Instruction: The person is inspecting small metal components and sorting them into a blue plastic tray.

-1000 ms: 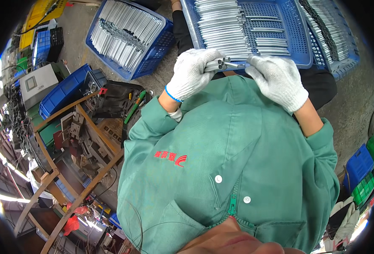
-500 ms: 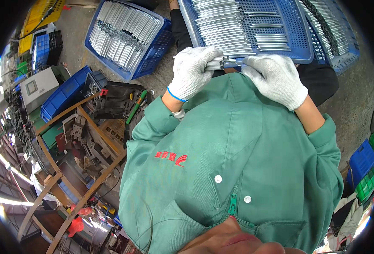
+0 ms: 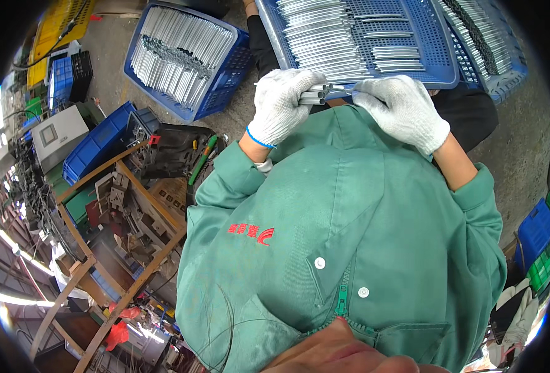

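Just below the blue perforated tray (image 3: 443, 68) of metal tubes, the gloved left hand (image 3: 281, 105) now clenches a small bundle of tubes (image 3: 315, 95), ends newly squared, while the right hand (image 3: 402, 112), fingers curled, touches its far end.

Our left hand (image 3: 281, 104) now grips a small bundle of metal tubes (image 3: 315, 95), open ends showing, where earlier we pinched a thinner piece. Our right hand (image 3: 402, 110) has flattened over the bundle's far end.
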`<action>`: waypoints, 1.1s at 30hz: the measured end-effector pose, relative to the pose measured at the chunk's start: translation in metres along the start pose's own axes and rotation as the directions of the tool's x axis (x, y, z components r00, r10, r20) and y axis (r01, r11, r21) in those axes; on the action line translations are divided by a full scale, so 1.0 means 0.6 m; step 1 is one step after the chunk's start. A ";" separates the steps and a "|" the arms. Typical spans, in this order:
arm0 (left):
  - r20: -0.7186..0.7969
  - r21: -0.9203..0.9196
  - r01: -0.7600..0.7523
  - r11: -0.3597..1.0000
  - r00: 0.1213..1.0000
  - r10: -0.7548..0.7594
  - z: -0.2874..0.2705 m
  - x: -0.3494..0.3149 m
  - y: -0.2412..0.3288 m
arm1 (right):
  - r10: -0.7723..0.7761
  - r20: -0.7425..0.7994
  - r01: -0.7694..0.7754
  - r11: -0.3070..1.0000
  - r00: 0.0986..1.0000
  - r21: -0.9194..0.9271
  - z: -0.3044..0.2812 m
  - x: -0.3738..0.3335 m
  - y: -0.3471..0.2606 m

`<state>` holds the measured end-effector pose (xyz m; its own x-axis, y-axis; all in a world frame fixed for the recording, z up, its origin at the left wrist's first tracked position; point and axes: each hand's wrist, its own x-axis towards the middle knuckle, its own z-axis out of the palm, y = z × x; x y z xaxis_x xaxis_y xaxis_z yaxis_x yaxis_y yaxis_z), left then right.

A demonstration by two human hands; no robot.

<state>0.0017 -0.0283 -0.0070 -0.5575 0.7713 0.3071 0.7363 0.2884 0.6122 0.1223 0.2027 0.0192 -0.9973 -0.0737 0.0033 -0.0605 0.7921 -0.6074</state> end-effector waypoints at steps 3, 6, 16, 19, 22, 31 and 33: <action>-0.005 0.063 -0.007 0.998 1.000 0.007 0.009 0.006 -0.004 | 0.192 0.075 -0.202 0.967 0.978 0.153 -0.003 0.010 0.011; 0.044 0.109 0.052 0.993 0.997 -0.057 0.035 0.018 -0.017 | 0.274 0.046 -0.278 0.948 0.961 0.158 0.001 0.008 0.034; 0.190 0.361 0.112 0.926 0.963 -0.191 0.176 0.032 -0.102 | 0.354 -0.146 -0.354 0.935 0.924 0.027 0.033 -0.036 0.080; 0.216 0.412 0.059 0.910 0.963 -0.160 0.166 0.037 -0.104 | 0.329 -0.182 -0.331 0.943 0.927 0.017 0.044 -0.044 0.090; 0.242 0.296 0.139 0.945 0.946 -0.215 0.132 0.045 -0.081 | 0.306 -0.167 -0.308 0.951 0.937 0.013 0.031 -0.040 0.075; 0.337 -0.264 0.331 0.906 0.912 -0.235 0.058 0.009 -0.051 | 0.146 -0.206 -0.142 0.989 0.968 0.033 0.011 -0.031 0.036; 0.342 -0.286 0.345 0.894 0.908 -0.241 0.055 0.004 -0.051 | 0.082 -0.214 -0.086 0.996 0.973 -0.010 0.010 -0.031 0.034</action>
<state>-0.0097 -0.0168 -0.0489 -0.5524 0.8253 -0.1177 0.3569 0.3617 0.8613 0.1400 0.2163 0.0018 -0.9847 0.1234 0.1234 0.0255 0.8014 -0.5976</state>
